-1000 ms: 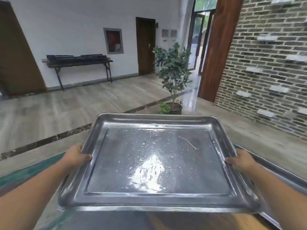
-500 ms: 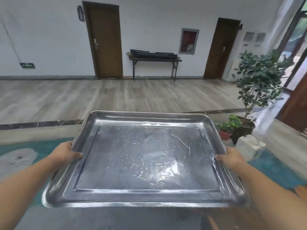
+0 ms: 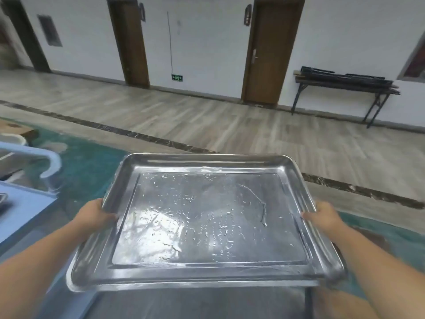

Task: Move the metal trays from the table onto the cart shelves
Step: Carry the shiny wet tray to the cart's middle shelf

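Observation:
A large rectangular metal tray [image 3: 204, 224], wet with water drops, is held level in front of me above the floor. My left hand [image 3: 93, 216] grips its left rim and my right hand [image 3: 323, 218] grips its right rim. The blue cart [image 3: 25, 199] shows at the left edge, with a pale curved handle [image 3: 51, 161] and part of another metal tray [image 3: 2, 198] on its top. Its lower shelves are out of sight.
A grey surface [image 3: 195, 302] lies just below the tray's near edge. A teal patterned rug [image 3: 89, 166] covers the floor ahead. Beyond it are wood flooring, two brown doors [image 3: 269, 51] and a dark side table [image 3: 345, 86] against the far wall.
My view has swung left with the tray held the same way. The potted plant and brick wall have left the view, and the blue cart has come in at the left.

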